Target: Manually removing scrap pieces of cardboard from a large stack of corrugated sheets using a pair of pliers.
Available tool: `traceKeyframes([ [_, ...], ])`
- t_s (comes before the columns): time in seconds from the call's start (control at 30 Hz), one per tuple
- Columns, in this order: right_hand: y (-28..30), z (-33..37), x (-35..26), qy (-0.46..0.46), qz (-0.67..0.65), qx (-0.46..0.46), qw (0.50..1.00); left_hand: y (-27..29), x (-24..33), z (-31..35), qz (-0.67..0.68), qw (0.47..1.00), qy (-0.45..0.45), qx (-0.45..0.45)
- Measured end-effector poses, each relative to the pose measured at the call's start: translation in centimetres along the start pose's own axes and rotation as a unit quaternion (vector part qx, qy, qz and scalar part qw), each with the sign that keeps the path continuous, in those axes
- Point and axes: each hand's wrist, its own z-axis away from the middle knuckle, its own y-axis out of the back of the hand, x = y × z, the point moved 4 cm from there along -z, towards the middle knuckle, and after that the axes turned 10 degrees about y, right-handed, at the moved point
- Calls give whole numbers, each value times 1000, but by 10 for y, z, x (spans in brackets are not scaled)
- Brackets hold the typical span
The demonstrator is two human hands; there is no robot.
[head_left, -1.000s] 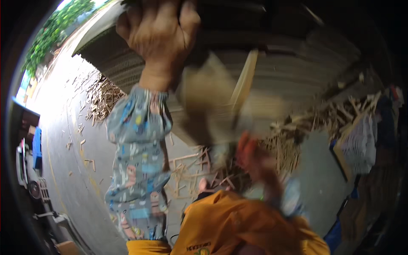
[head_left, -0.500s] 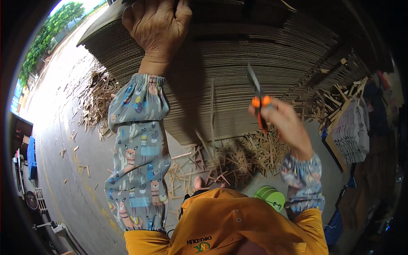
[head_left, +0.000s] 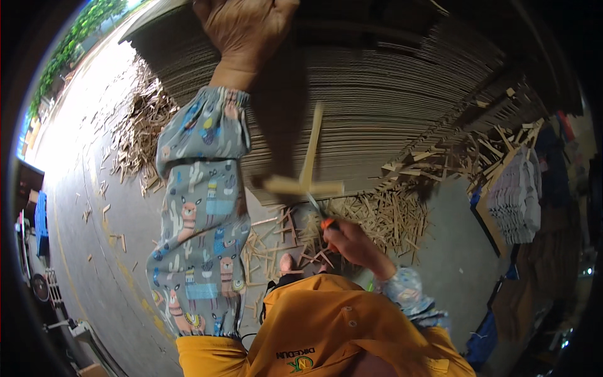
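Note:
A tall stack of brown corrugated cardboard sheets rises ahead of me. At its top, my left hand is closed over the stack's upper edge; the fingertips are hidden. My right hand grips a knife with an orange-and-black handle, low in front of the stack. Its narrow metal blade points up and left. Just beyond the blade tip, blurred cardboard strips are in the air, one upright and others crossing below it. Whether the blade touches them I cannot tell.
Scrap cardboard strips litter the floor under the stack, around my feet. Another scrap heap lies at the left. Bundled pale sheets stand at the right, and a blue crate at the far left.
My right hand has swung down and left with the knife, from before the stack's right part to low near its middle. Strips now show in the air. My left hand sits slightly higher in view.

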Motion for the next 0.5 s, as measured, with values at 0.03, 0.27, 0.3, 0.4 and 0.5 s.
traceKeyframes([
  [0.03,-3,9,23,-65,42,-34,996,-2,2,-2,6,1000,2,16],
  [0.27,101,-35,-102,76,-45,58,994,-2,-9,3,5,1000,8,12],
  [0.3,114,-50,-127,88,18,106,990,0,-10,4,3,1000,6,12],
  [0.4,150,-78,-153,128,111,209,963,-2,-2,1,9,1000,2,12],
  [0.5,141,-92,-165,144,27,219,965,-4,-4,3,3,1000,-8,13],
])
